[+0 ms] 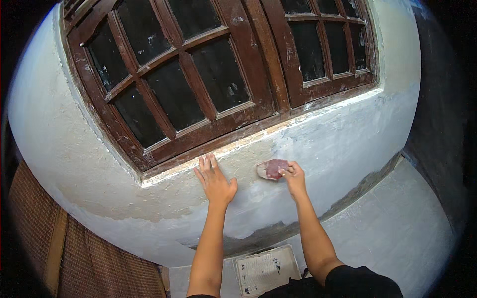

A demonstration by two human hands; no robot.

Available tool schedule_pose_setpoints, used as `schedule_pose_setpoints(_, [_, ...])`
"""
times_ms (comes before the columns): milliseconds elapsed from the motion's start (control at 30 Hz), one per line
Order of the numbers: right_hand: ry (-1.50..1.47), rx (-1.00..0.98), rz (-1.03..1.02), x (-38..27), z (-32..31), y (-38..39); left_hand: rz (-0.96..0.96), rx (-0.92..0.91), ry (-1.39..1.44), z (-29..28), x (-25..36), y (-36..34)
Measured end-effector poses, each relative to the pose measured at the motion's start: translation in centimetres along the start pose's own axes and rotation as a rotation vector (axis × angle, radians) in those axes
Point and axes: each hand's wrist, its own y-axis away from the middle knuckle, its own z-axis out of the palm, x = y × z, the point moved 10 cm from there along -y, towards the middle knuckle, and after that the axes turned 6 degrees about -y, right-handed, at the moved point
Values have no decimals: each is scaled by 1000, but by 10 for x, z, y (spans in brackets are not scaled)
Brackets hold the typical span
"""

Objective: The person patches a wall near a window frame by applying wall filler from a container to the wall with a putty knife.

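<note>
My right hand (295,181) pinches the right end of a piece of sandpaper (273,169), dark red with a pale beige patch on its left side. The sandpaper lies against the wall (323,159) below the window. My left hand (216,184) rests on the same wall with its fingers spread, the fingertips near the window's lower edge, and holds nothing. Around my left hand the wall is rough and cream; toward the right it is smeared with whitish-grey coating.
Above stands a brown wooden window (256,119) with dark panes and white smears. On the grey floor (397,213) by the wall's foot lies a stained paint tray (266,270). A brown woven panel (94,258) with wooden strips is at lower left. A dark wall (442,99) stands right.
</note>
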Motion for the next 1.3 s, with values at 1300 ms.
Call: schedule_pose_setpoints(1300, [-108,27,90,20,-12,5,-25,11,26,0,-3,4])
